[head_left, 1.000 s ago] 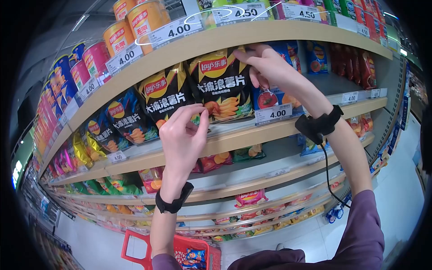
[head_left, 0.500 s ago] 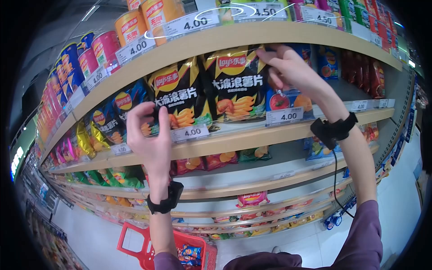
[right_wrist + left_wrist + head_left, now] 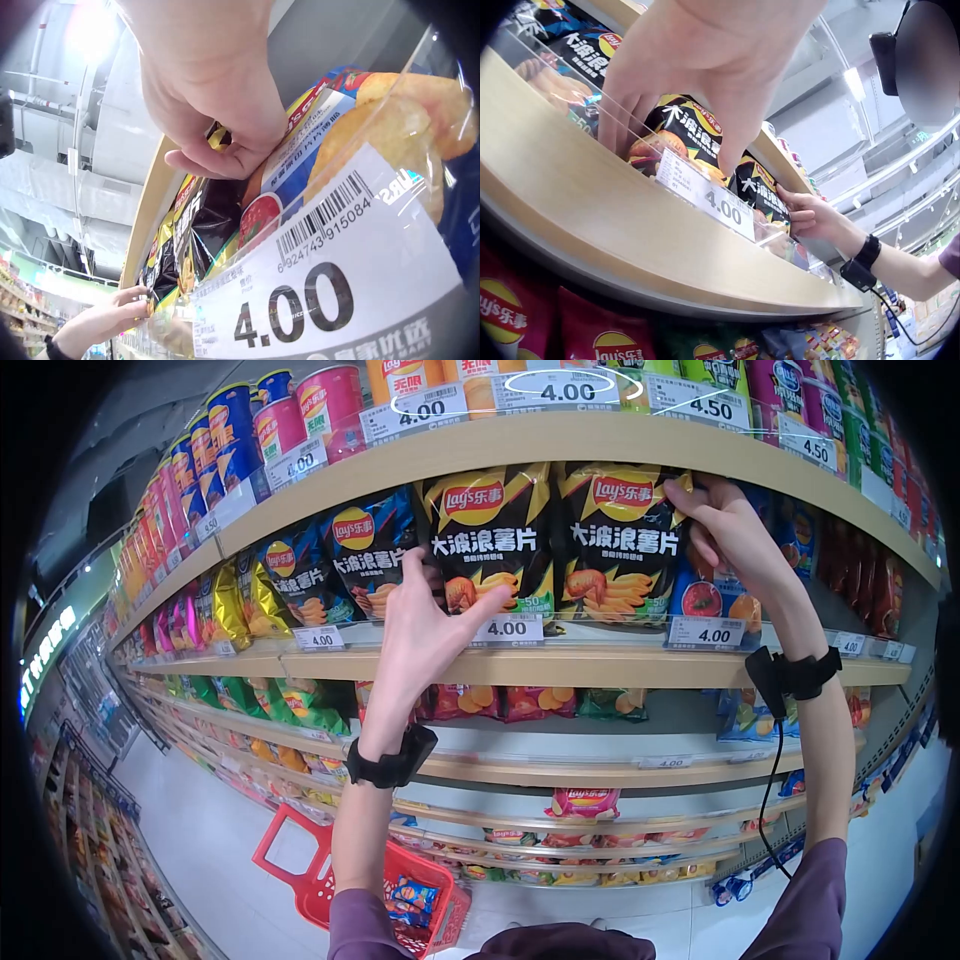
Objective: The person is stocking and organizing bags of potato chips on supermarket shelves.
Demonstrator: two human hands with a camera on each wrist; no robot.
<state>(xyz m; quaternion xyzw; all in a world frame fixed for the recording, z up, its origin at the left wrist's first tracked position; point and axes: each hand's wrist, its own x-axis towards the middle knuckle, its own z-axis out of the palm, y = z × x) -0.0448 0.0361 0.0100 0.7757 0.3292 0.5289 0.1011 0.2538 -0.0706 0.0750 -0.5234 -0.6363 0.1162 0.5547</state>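
Note:
My right hand [image 3: 735, 532] pinches the upper right corner of a black and gold chip bag [image 3: 620, 550] on the upper shelf; in the right wrist view the hand [image 3: 217, 112] has its fingertips bent at the bag's edge. My left hand [image 3: 425, 615] is spread, thumb and fingers apart, before the lower left part of a second black and gold bag [image 3: 487, 535]. In the left wrist view the left hand [image 3: 705, 67] reaches over the clear shelf lip, thumb near that bag's front [image 3: 686, 127]. Whether its fingertips touch the bag is hard to tell.
A wooden shelf edge [image 3: 560, 442] with price tags and canisters runs above the bags. A clear lip and price tag [image 3: 508, 629] stand in front of them. Blue tomato chip bags [image 3: 705, 595] lie right. A red basket [image 3: 318, 885] holding blue packets is below.
The head view has shifted, so the shelf appears further left. My left hand has opened its thumb and fingers wider and stands before the left black bag. My right hand still holds the other bag's corner.

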